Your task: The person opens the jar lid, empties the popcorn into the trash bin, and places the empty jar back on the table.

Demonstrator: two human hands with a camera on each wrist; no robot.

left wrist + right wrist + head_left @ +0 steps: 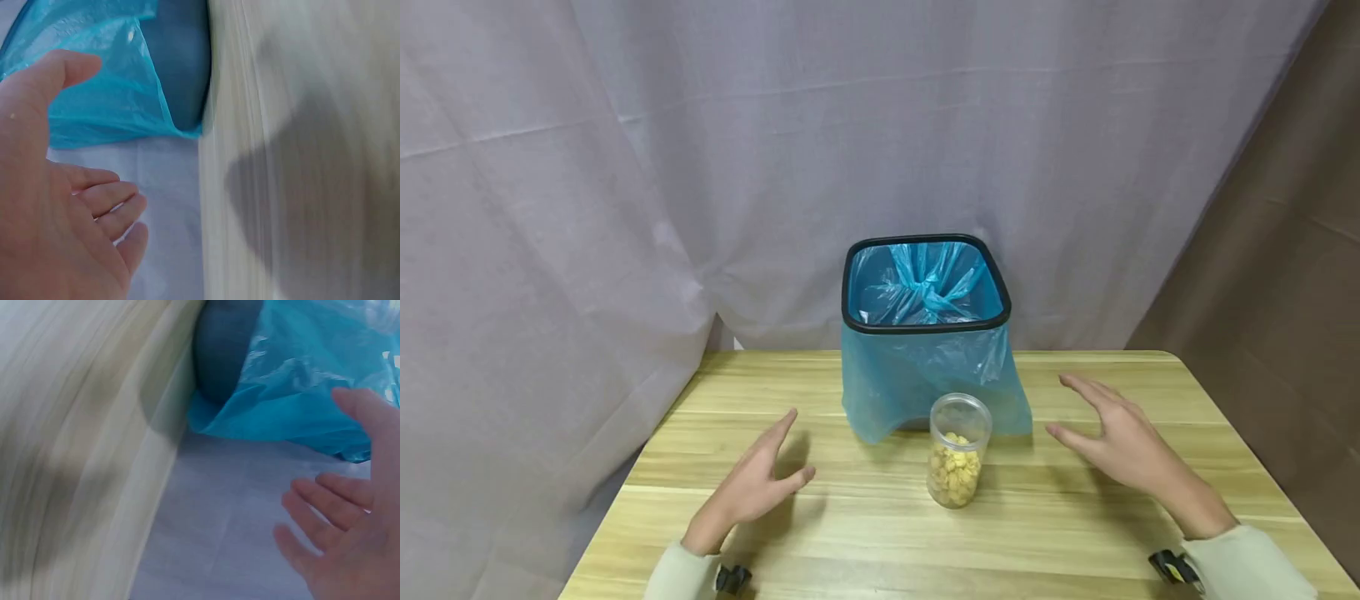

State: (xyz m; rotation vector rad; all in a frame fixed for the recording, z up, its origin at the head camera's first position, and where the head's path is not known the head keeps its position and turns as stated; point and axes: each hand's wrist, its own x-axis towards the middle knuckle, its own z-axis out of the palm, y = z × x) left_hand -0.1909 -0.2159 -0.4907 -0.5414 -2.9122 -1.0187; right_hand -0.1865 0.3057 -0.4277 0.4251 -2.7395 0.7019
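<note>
A clear plastic jar [955, 467], its lower part filled with pale yellow popcorn-like pieces, stands upright near the middle of the table. Right behind it is a trash bin [927, 329] with a black rim, lined with a blue plastic bag [936, 367] that drapes over its outside. Over the table to the left of the jar hovers my left hand [756, 483], thumb apart from the fingers and nothing held. My right hand [1131, 442] is to the right of the jar and bin, fingers relaxed, also holding nothing. Both palms face inward.
The light wooden table [865, 550] ends at the back just behind the bin. A grey curtain [775, 167] hangs along the back and left, and a brown one [1270, 275] on the right. Dark straps [1176, 568] sit at both wrists.
</note>
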